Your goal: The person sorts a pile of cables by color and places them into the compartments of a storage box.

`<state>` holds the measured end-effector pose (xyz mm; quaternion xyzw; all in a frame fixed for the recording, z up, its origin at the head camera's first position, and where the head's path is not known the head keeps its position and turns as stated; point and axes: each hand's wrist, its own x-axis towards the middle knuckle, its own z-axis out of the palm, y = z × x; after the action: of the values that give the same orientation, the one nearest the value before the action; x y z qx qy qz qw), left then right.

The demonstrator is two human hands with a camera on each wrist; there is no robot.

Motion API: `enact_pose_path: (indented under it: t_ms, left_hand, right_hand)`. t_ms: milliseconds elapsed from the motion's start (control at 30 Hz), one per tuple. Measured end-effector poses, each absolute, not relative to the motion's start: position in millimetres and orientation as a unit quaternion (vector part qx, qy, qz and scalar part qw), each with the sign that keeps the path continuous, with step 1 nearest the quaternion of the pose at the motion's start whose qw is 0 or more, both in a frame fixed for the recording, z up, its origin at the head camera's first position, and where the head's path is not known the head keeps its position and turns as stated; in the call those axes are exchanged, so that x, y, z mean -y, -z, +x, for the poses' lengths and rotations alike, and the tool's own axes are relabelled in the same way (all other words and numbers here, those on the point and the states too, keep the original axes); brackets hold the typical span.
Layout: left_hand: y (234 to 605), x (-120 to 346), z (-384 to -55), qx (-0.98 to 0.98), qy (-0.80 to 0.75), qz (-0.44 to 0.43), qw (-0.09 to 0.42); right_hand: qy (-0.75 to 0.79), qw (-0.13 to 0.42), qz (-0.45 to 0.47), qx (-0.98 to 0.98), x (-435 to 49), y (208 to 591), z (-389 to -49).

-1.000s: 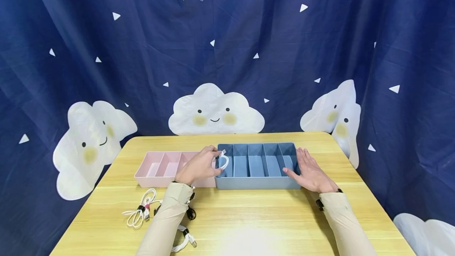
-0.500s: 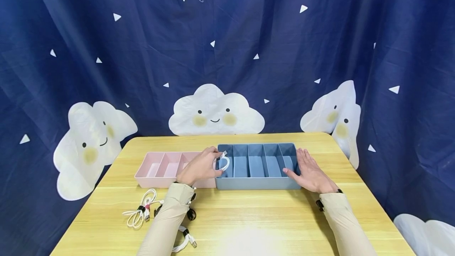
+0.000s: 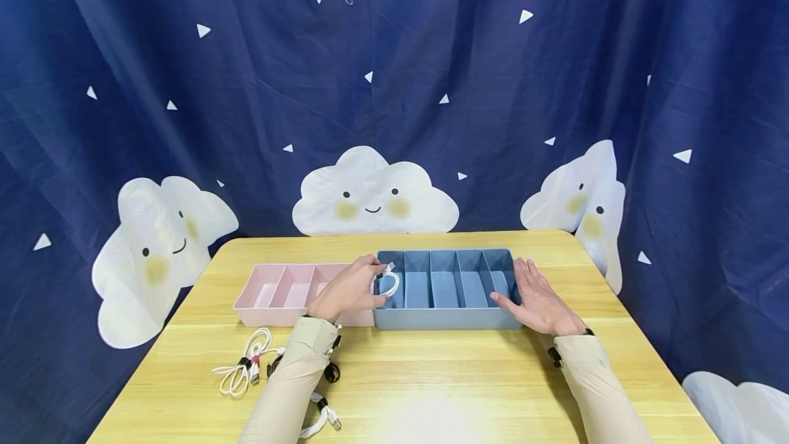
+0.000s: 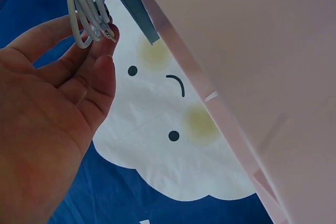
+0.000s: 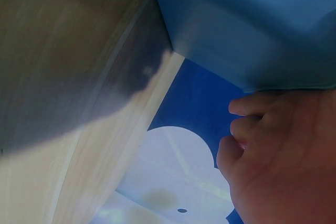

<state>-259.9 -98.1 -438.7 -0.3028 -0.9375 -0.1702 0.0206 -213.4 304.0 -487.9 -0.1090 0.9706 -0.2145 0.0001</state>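
Observation:
My left hand holds a coiled white charging cable between thumb and fingers, over the leftmost compartment of the blue divided box. In the left wrist view the cable hangs in several loops from my fingers, with a metal plug tip at its lower end. My right hand rests against the right end of the blue box, fingers straight, thumb over the rim. From the right wrist view, the hand touches the side of the box.
A pink divided box adjoins the blue one on the left, partly behind my left arm. A white cable bundle, a black cable and another white cable lie on the wooden table. A dark blue curtain hangs behind.
Both hands stay almost where they were. The left hand and its cable have shifted very slightly to the right.

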Motion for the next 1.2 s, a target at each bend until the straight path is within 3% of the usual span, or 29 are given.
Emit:
enact_pose_path:
  t_ms: [1200]
  left_hand:
    - [443.8,90.6,-264.1,0.937,0.162,-0.310,0.022]
  right_hand:
    - [0.216,0.008,-0.106,-0.971,-305.4,488.9,-215.0]
